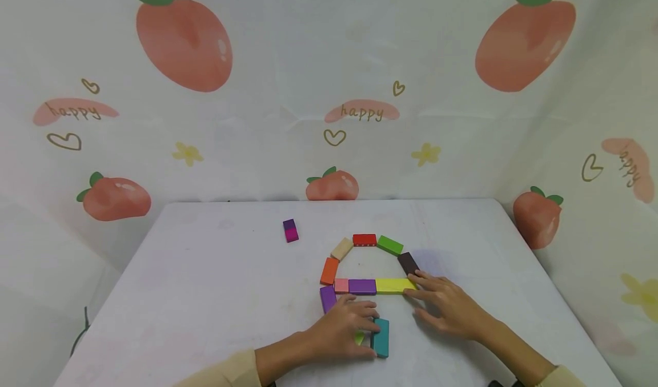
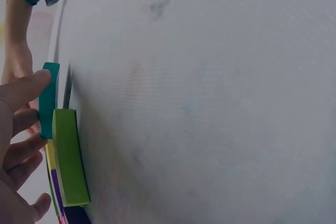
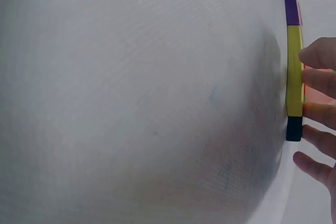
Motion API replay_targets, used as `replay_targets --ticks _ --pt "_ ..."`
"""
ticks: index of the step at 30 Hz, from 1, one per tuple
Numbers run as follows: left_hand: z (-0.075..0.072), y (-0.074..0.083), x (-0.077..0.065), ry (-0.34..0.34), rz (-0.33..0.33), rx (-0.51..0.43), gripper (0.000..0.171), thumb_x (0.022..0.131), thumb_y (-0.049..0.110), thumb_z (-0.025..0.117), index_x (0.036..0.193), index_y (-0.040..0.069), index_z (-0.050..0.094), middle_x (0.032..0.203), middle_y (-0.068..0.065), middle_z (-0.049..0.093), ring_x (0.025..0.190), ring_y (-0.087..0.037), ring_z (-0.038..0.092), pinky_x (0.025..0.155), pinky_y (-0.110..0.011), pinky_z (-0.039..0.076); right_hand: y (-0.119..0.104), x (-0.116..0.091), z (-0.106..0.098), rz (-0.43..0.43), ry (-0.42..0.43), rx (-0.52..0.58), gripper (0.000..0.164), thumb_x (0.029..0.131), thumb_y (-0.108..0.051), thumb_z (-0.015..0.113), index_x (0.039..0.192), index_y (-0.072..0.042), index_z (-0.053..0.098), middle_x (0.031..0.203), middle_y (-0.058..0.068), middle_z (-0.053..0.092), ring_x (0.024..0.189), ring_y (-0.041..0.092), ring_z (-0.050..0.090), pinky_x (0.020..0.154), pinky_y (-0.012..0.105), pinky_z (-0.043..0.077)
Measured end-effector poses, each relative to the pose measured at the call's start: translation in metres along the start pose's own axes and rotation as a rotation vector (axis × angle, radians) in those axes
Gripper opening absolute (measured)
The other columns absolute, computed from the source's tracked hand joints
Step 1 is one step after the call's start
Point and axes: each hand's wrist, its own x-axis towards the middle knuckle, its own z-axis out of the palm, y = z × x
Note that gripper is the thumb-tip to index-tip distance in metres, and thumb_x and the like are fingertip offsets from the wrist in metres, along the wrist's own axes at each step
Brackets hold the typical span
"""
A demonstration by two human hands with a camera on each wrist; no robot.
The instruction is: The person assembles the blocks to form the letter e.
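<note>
My left hand (image 1: 344, 329) pinches a teal block (image 1: 381, 338) between thumb and fingers, near the front of the table. Partly hidden under that hand lies a lime-green block (image 2: 71, 158), and a purple block (image 1: 328, 299) meets its fingers. My right hand (image 1: 449, 304) has its fingers spread, with fingertips at the right end of a yellow block (image 1: 393, 286) and at a dark brown block (image 1: 408, 263). In line with the yellow one lie another purple block (image 1: 362, 287) and a pink block (image 1: 341, 286).
Orange (image 1: 329, 271), beige (image 1: 341, 249), red (image 1: 364, 240) and green (image 1: 390, 245) blocks curve in an arch above the straight row. Farther left, a purple and magenta piece (image 1: 291, 230) lies apart on the white table (image 1: 216, 284). A printed cloth (image 1: 277, 44) hangs behind.
</note>
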Motion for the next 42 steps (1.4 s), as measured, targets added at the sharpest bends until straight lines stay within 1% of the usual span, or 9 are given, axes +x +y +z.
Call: replay_targets --ticks 5,14,17,23,27,32,36,39,42 --pt "0.0015 0.0018 -0.0013 -0.026 -0.006 0.014 0.037 0.088 0.044 0.074 0.117 0.022 0.076 0.122 0.012 0.068 0.128 -0.01 0.053 0.106 -0.057 0.04 0.0001 -0.001 0.0006 -0.004 0.004 -0.002 0.04 0.08 -0.025 0.08 0.119 -0.018 0.075 0.135 0.011 0.062 0.126 0.034 0.057 0.089 0.055 0.053" --pt "0.0024 0.0021 -0.0014 -0.038 -0.012 0.112 0.045 0.084 0.052 0.075 0.12 0.025 0.074 0.115 0.013 0.067 0.124 -0.01 0.052 0.104 -0.064 0.038 -0.0011 -0.0011 -0.0003 -0.008 0.001 -0.008 0.041 0.08 -0.025 0.08 0.119 -0.018 0.074 0.135 0.012 0.062 0.126 0.034 0.057 0.089 0.055 0.053" --pt "0.0022 0.0039 -0.0013 -0.042 -0.012 0.115 0.041 0.086 0.048 0.075 0.119 0.025 0.075 0.119 0.013 0.067 0.127 -0.011 0.051 0.103 -0.067 0.038 -0.0011 -0.0004 -0.0008 -0.004 -0.008 -0.009 0.041 0.08 -0.025 0.08 0.12 -0.017 0.074 0.135 0.012 0.062 0.126 0.035 0.056 0.09 0.056 0.053" --pt "0.0016 0.0059 -0.0026 -0.038 0.033 0.098 0.027 0.09 0.034 0.073 0.117 0.026 0.076 0.13 0.009 0.064 0.132 -0.015 0.049 0.103 -0.066 0.038 -0.0011 0.0008 -0.0017 -0.001 -0.016 -0.001 0.041 0.08 -0.025 0.08 0.12 -0.017 0.074 0.135 0.012 0.062 0.127 0.035 0.056 0.09 0.056 0.052" --pt "-0.0007 0.0048 -0.0041 -0.052 0.064 0.085 0.027 0.092 0.028 0.072 0.119 0.025 0.075 0.135 0.008 0.061 0.136 -0.017 0.045 0.105 -0.066 0.037 -0.0015 0.0013 -0.0017 -0.013 -0.005 -0.004 0.04 0.08 -0.024 0.08 0.119 -0.016 0.074 0.134 0.013 0.063 0.125 0.036 0.057 0.089 0.057 0.053" --pt "-0.0051 0.0014 -0.0024 -0.103 0.103 0.094 0.029 0.094 0.024 0.07 0.123 0.025 0.073 0.138 0.008 0.06 0.138 -0.017 0.045 0.105 -0.064 0.038 -0.0023 0.0017 -0.0024 -0.014 -0.009 -0.007 0.039 0.081 -0.023 0.079 0.119 -0.016 0.074 0.134 0.014 0.062 0.125 0.036 0.057 0.088 0.057 0.053" --pt "-0.0057 -0.0009 0.0015 -0.129 0.109 0.083 0.029 0.094 0.021 0.07 0.123 0.025 0.072 0.138 0.01 0.059 0.14 -0.016 0.043 0.105 -0.064 0.038 -0.0025 0.0015 -0.0025 -0.002 -0.01 -0.006 0.039 0.08 -0.024 0.08 0.119 -0.016 0.075 0.135 0.012 0.062 0.126 0.035 0.056 0.089 0.057 0.052" --pt "-0.0039 -0.0007 0.0025 -0.116 0.086 0.059 0.029 0.094 0.02 0.069 0.123 0.024 0.073 0.137 0.01 0.061 0.139 -0.015 0.044 0.104 -0.064 0.038 -0.0026 0.0015 -0.0027 0.003 -0.015 -0.007 0.04 0.08 -0.025 0.08 0.119 -0.017 0.075 0.135 0.012 0.062 0.127 0.035 0.056 0.09 0.057 0.052" --pt "-0.0005 0.0031 0.0019 -0.066 0.051 0.046 0.031 0.093 0.026 0.07 0.123 0.022 0.072 0.132 0.009 0.064 0.135 -0.015 0.048 0.104 -0.064 0.039 -0.0023 0.0013 -0.0031 0.005 -0.023 -0.008 0.04 0.081 -0.026 0.08 0.119 -0.017 0.074 0.136 0.012 0.062 0.127 0.035 0.056 0.09 0.057 0.052"
